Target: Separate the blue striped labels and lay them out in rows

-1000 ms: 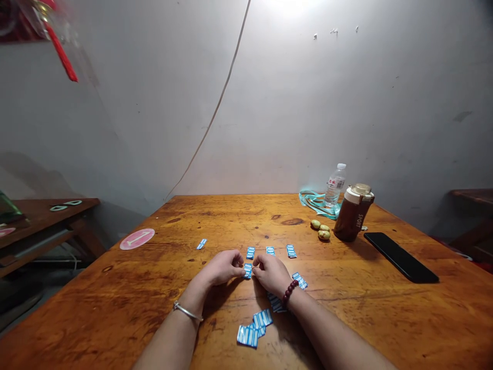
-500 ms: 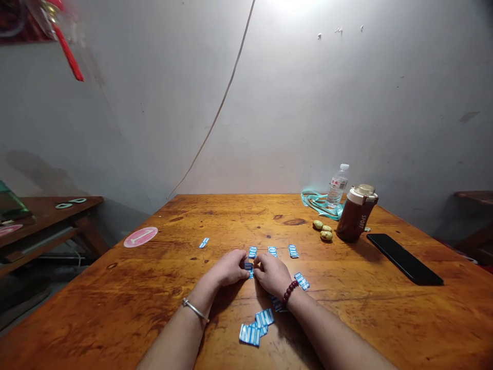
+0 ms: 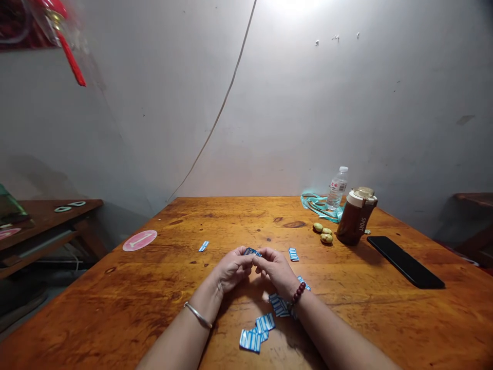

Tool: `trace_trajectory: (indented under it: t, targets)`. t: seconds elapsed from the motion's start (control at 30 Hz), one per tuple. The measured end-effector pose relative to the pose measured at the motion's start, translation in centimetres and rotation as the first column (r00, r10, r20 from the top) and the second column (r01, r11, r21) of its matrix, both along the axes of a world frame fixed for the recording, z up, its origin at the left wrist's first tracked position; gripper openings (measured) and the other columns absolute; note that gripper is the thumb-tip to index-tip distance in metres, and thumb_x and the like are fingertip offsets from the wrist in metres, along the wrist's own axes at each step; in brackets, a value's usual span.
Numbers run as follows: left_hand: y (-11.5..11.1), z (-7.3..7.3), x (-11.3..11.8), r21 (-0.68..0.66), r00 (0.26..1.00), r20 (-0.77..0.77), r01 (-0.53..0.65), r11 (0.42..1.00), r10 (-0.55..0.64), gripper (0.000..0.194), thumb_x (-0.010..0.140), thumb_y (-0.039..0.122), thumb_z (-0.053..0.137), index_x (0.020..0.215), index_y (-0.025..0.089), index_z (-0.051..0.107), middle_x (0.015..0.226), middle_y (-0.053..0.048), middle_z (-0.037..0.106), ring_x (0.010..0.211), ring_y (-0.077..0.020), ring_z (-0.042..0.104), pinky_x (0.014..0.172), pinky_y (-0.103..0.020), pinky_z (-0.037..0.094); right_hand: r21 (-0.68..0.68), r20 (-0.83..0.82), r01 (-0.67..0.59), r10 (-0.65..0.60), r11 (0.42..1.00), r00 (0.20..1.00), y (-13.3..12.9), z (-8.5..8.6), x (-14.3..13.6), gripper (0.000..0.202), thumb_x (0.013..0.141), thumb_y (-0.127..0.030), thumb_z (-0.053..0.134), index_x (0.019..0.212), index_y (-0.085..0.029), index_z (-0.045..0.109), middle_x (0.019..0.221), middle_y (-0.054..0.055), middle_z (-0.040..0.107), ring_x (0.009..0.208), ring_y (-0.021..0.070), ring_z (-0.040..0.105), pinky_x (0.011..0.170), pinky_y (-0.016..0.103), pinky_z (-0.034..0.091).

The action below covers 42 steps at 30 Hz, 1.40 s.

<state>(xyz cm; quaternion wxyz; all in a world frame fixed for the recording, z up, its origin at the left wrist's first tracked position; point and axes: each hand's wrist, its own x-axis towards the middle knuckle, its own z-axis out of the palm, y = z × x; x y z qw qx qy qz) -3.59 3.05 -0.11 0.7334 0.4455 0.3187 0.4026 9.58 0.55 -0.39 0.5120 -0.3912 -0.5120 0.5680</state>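
My left hand and my right hand meet over the middle of the table, thumbs and fingers pinched. Between them they grip a small blue-and-white striped strip, partly hidden by the fingers. More strips of this kind lie around: a single piece to the left, a small stack beyond my right hand. Closer to me are a pile by the right wrist and an overlapping group between the forearms. Another piece shows partly behind the right wrist.
On the wooden table, right side, stand a brown bottle and a clear water bottle. Near them are a turquoise ribbon, several yellowish egg-shaped things and a black phone. A pink disc lies at left.
Both hands have lifted slightly and drawn together, turning the striped strip up between their fingertips. The hands now cover the spot where two stacks beyond them showed before.
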Motion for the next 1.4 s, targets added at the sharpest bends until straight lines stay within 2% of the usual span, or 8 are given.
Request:
trace_trajectory:
  t: [0.1, 0.2, 0.37, 0.5, 0.6, 0.8, 1.17, 1.4]
  targets:
    - [0.0, 0.1, -0.4, -0.055, 0.997, 0.049, 0.065, 0.996, -0.063, 0.017, 0.061, 0.018, 0.066, 0.070, 0.013, 0.053, 0.065, 0.000, 0.053, 0.056, -0.0065, 0.052, 0.053, -0.017, 0.038, -0.031, -0.004, 0.000, 0.000, 1.000, 1.000, 0.2, 0.0, 0.3, 0.023, 0.066, -0.036, 0.057, 0.071, -0.014, 0.054, 0.057, -0.003, 0.050, 0.048, 0.0063, 0.045, 0.041, 0.016, 0.032]
    - [0.2, 0.3, -1.1, -0.068, 0.999, 0.001, 0.042, 0.997, -0.042, 0.021, 0.061, 0.020, 0.067, 0.076, 0.013, 0.054, 0.072, -0.002, 0.056, 0.058, -0.0055, 0.052, 0.055, -0.017, 0.038, 0.015, 0.072, 0.088, -0.088, 0.996, 0.993, 0.4, -0.1, 0.5, 0.020, 0.068, -0.034, 0.054, 0.068, -0.014, 0.055, 0.053, -0.003, 0.048, 0.047, 0.0066, 0.043, 0.041, 0.017, 0.031]
    - [0.7, 0.4, -2.1, 0.147, 0.944, -0.329, 0.012, 0.989, 0.037, 0.020, 0.061, 0.027, 0.065, 0.071, 0.014, 0.055, 0.059, 0.003, 0.051, 0.046, -0.0036, 0.043, 0.044, -0.016, 0.031, 0.219, 0.313, 0.086, -0.153, 0.972, 0.937, 0.6, -0.8, 1.0, 0.014, 0.073, -0.025, 0.046, 0.072, -0.016, 0.056, 0.057, -0.002, 0.051, 0.052, 0.0088, 0.045, 0.048, 0.019, 0.034]
    - [0.9, 0.0, -2.7, 0.283, 0.762, -0.644, 0.151, 0.947, 0.070, 0.018, 0.059, 0.029, 0.062, 0.064, 0.014, 0.053, 0.050, 0.005, 0.047, 0.042, -0.0061, 0.041, 0.041, -0.018, 0.029, 0.415, 0.624, -0.011, -0.276, 0.910, 0.731, 0.5, -1.5, 1.4, 0.010, 0.071, -0.015, 0.046, 0.066, -0.017, 0.055, 0.067, 0.000, 0.053, 0.062, 0.0100, 0.047, 0.056, 0.020, 0.033]
    - [0.8, -0.3, -2.6, 0.319, 0.632, -0.769, 0.251, 0.914, 0.095, 0.013, 0.058, 0.026, 0.058, 0.063, 0.015, 0.051, 0.050, 0.005, 0.047, 0.043, -0.0073, 0.041, 0.041, -0.018, 0.028, 0.426, 0.773, -0.105, -0.301, 0.898, 0.558, 0.2, -1.7, 1.6, 0.013, 0.072, -0.013, 0.046, 0.066, -0.017, 0.057, 0.074, 0.002, 0.054, 0.067, 0.0105, 0.048, 0.058, 0.019, 0.032]
    - [0.6, -0.6, -2.0, 0.376, 0.557, -0.814, 0.289, 0.880, 0.165, 0.010, 0.052, 0.021, 0.058, 0.055, 0.015, 0.051, 0.048, 0.006, 0.045, 0.046, -0.0073, 0.037, 0.042, -0.018, 0.024, 0.373, 0.888, -0.182, -0.292, 0.910, 0.356, -0.3, -1.4, 1.4, 0.018, 0.078, -0.019, 0.040, 0.077, -0.020, 0.058, 0.078, 0.003, 0.057, 0.072, 0.0131, 0.051, 0.059, 0.021, 0.031]
    - [0.0, -0.1, -1.8, 0.379, 0.512, -0.841, 0.329, 0.865, 0.174, 0.005, 0.054, 0.018, 0.052, 0.058, 0.015, 0.050, 0.050, 0.005, 0.046, 0.047, -0.0081, 0.040, 0.042, -0.018, 0.025, 0.358, 0.886, -0.191, -0.268, 0.914, 0.379, -0.4, -1.8, 1.1, 0.016, 0.078, -0.021, 0.041, 0.076, -0.018, 0.056, 0.075, 0.003, 0.060, 0.068, 0.0128, 0.051, 0.056, 0.021, 0.027]
    - [-0.2, 0.2, -1.7, 0.358, 0.538, -0.833, 0.352, 0.865, 0.127, 0.024, 0.065, 0.038, 0.047, 0.057, 0.015, 0.049, 0.049, 0.004, 0.047, 0.045, -0.0081, 0.040, 0.041, -0.018, 0.025, 0.365, 0.886, -0.182, -0.281, 0.913, 0.368, -0.3, -1.7, 1.1, 0.017, 0.079, -0.020, 0.041, 0.075, -0.017, 0.057, 0.076, 0.004, 0.059, 0.071, 0.0135, 0.052, 0.058, 0.021, 0.030]
